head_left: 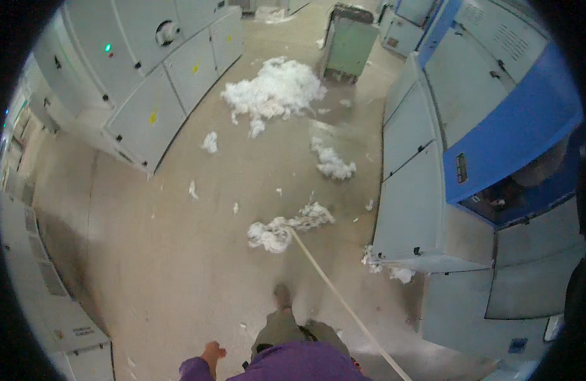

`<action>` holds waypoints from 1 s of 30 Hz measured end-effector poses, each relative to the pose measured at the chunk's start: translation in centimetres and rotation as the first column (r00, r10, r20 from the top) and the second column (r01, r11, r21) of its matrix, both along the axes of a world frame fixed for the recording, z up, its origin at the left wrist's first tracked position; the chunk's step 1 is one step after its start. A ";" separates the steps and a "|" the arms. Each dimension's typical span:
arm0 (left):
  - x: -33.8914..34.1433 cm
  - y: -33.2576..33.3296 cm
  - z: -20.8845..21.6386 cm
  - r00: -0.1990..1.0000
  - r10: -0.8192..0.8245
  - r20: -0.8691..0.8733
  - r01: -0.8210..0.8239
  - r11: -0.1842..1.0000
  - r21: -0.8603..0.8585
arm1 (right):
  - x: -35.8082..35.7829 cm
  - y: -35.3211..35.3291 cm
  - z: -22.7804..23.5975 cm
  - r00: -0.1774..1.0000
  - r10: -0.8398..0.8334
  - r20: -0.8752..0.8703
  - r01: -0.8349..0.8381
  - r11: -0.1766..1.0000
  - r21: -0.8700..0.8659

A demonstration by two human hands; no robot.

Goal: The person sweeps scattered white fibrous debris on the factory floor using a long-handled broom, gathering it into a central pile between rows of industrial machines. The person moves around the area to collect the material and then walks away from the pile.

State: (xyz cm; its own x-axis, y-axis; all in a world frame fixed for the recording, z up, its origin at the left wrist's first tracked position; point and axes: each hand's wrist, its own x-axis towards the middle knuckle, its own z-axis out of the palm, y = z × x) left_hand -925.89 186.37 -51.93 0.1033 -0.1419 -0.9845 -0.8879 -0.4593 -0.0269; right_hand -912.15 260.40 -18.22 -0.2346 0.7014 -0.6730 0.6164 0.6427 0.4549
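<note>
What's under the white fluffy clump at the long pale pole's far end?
Smooth beige floor shows around the white fluffy clump. Directly beneath is hidden, as is any head on the long pale pole.

The left hand point(213, 352) hangs at 7 o'clock, bare and empty, its purple-sleeved forearm point(195, 369) angled toward 1 o'clock; the fingers point(221, 352) seem loosely bent, though blur makes this uncertain. The torso point(299, 364) leans in at 6 o'clock, the left foot point(281, 296) forward, pointing toward 12.
</note>
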 end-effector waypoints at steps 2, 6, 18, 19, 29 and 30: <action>-1.5 0.2 -1.5 0.954 -0.061 0.294 0.054 0.998 0.030 | -5.1 -2.2 -4.2 0.990 0.104 -0.093 -0.108 0.993 -0.040; -11.1 1.6 -2.8 0.929 -0.369 -0.007 0.365 0.922 -0.130 | -18.1 -10.4 -13.5 0.830 0.264 -0.491 -0.366 0.923 -0.121; -29.6 17.1 12.8 0.521 -0.286 -0.804 0.226 0.955 -0.193 | 0.1 -8.7 -9.7 0.928 -0.115 -0.354 0.029 0.970 -0.241; -27.8 17.9 12.3 0.570 -0.297 -0.766 0.262 0.949 -0.173 | 5.5 -7.8 -8.1 0.950 -0.142 -0.278 0.091 0.978 -0.187; -4.9 30.9 -0.5 0.522 -0.831 -0.189 0.841 0.539 -0.044 | 35.1 -10.8 -11.0 0.927 -0.369 -0.071 0.355 0.922 -0.156; -4.7 32.7 -0.8 0.307 -0.925 -0.223 0.940 0.332 -0.081 | 36.5 -12.4 -11.0 0.932 -0.347 -0.106 0.333 0.934 -0.131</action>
State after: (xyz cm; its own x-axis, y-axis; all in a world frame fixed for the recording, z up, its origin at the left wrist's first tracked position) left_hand -930.60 219.07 -52.77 -0.2478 0.0393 -0.9680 -0.7086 0.6740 0.2088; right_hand -875.68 247.99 -29.21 -0.0818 0.6780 -0.7305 0.8541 0.4255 0.2992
